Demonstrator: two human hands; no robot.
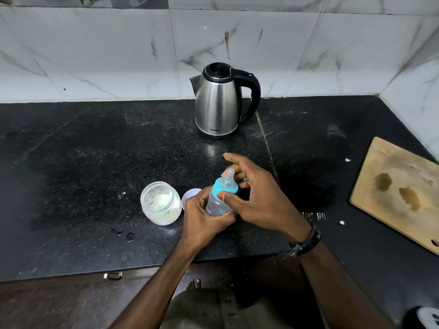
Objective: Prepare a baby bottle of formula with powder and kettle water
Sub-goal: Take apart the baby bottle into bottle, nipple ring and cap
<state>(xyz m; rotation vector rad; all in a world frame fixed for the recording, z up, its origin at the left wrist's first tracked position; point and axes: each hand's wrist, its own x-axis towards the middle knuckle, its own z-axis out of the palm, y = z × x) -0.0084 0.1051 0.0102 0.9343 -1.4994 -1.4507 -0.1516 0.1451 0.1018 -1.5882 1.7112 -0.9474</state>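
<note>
Our left hand (pixel 204 216) wraps around the lower body of the baby bottle (pixel 219 198), holding it tilted just above the black counter (pixel 95 162). Our right hand (pixel 256 198) pinches the bottle's teal collar (pixel 224 186), thumb in front and the other fingers spread behind the teat. Both forearms reach in from below. Just left stands the open powder jar (pixel 160 203); behind, the steel kettle (pixel 221 100) reads "MILTON"
</note>
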